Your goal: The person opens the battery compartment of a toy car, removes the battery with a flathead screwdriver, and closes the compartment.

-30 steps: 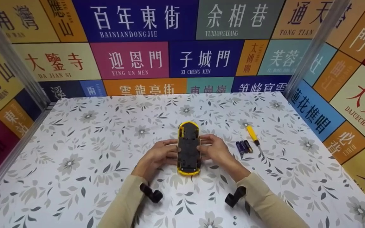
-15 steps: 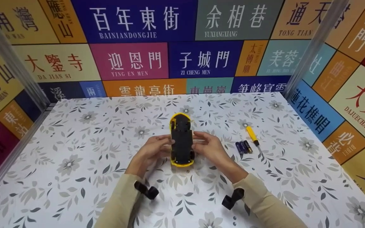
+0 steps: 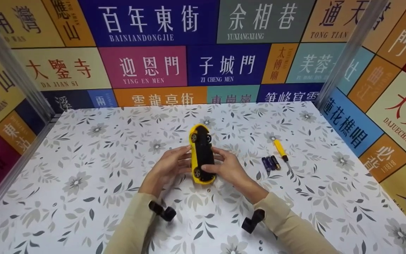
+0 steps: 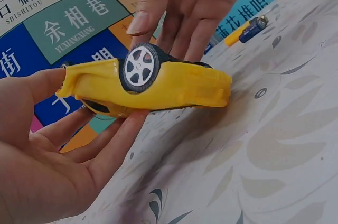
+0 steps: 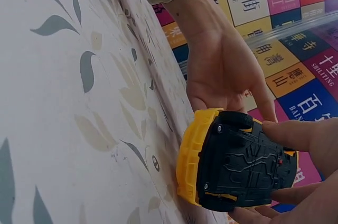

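A yellow toy car (image 3: 202,155) with a black underside is held between both hands over the middle of the table, bottom turned up and rolled to one side. My left hand (image 3: 167,165) holds its left side; in the left wrist view the thumb (image 4: 47,84) is at one end and the fingers (image 4: 119,147) lie beneath the body. From the other side my right hand (image 3: 230,169) grips it, thumb (image 5: 290,133) on the black underside. A silver-spoked wheel (image 4: 141,67) shows in the left wrist view. Molded lines and small screws mark the underside (image 5: 245,163) in the right wrist view.
Right of the hands, several dark blue batteries (image 3: 271,163) lie side by side on the floral tabletop (image 3: 118,211). Beside them is a screwdriver (image 3: 281,150) with a yellow handle, its shaft pointing toward the near side. Panels with printed characters (image 3: 146,24) wall the back and sides.
The car has moved left and slightly away, and has rolled so its yellow left side and wheels show. Both hands moved with it; the right thumb now lies over the underside.
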Action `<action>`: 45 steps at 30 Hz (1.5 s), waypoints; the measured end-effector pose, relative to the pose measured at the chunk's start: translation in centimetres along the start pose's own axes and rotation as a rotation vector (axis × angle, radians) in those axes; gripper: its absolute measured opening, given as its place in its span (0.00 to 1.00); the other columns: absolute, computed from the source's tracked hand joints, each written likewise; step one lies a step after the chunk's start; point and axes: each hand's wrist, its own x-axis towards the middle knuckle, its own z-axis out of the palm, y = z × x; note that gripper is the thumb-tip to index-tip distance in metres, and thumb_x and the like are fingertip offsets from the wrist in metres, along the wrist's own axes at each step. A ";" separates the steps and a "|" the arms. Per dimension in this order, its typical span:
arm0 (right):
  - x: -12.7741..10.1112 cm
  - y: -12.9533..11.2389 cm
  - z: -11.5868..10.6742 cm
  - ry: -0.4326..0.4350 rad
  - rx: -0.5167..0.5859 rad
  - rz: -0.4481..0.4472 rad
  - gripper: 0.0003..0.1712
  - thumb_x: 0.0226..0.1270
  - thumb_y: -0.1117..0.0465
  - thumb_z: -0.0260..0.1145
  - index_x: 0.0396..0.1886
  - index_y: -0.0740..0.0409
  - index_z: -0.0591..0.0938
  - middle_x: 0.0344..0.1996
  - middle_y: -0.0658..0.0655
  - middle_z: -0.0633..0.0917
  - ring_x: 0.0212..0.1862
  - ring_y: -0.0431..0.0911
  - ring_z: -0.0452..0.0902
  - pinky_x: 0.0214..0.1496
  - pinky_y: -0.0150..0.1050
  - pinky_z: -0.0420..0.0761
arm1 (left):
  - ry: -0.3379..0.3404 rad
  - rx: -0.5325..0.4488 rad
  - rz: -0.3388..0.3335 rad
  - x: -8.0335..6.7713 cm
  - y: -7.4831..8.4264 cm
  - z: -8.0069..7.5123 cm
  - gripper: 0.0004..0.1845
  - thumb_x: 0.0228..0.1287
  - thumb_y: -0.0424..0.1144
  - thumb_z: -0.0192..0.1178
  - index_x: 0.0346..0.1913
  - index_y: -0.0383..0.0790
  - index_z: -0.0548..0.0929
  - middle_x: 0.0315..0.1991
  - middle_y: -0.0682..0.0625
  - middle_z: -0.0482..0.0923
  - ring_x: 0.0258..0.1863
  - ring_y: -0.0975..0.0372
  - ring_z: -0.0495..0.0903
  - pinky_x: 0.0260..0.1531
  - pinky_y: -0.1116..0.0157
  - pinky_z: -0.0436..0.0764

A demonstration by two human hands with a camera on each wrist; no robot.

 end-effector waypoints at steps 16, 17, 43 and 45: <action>0.0 0.3 0.8 -0.021 0.131 0.028 0.44 0.58 0.63 0.75 0.73 0.61 0.68 0.69 0.65 0.74 0.68 0.59 0.73 0.66 0.47 0.80 | -0.025 -0.004 0.033 0.1 -0.6 0.2 0.21 0.78 0.44 0.50 0.69 0.48 0.75 0.63 0.39 0.78 0.51 0.54 0.84 0.52 0.56 0.86; 0.0 0.4 0.8 -0.021 0.147 0.027 0.43 0.57 0.63 0.75 0.73 0.61 0.69 0.69 0.64 0.74 0.68 0.59 0.74 0.66 0.46 0.80 | -0.039 -0.020 0.033 0.1 -0.6 0.2 0.21 0.80 0.45 0.47 0.70 0.48 0.74 0.63 0.38 0.77 0.51 0.53 0.84 0.51 0.56 0.86; -0.1 0.6 -0.1 0.102 0.181 -0.081 0.22 0.63 0.72 0.70 0.58 0.59 0.83 0.55 0.62 0.86 0.55 0.53 0.84 0.56 0.39 0.85 | -0.038 -0.055 0.024 0.4 -0.8 0.1 0.25 0.75 0.35 0.54 0.71 0.35 0.69 0.64 0.36 0.78 0.57 0.51 0.83 0.60 0.53 0.82; 0.0 0.8 -0.2 0.116 0.180 -0.076 0.23 0.63 0.72 0.69 0.58 0.59 0.83 0.55 0.62 0.86 0.55 0.53 0.85 0.56 0.39 0.85 | -0.018 -0.066 0.015 0.5 -0.8 0.1 0.26 0.73 0.34 0.55 0.72 0.36 0.68 0.62 0.36 0.79 0.56 0.51 0.83 0.60 0.52 0.82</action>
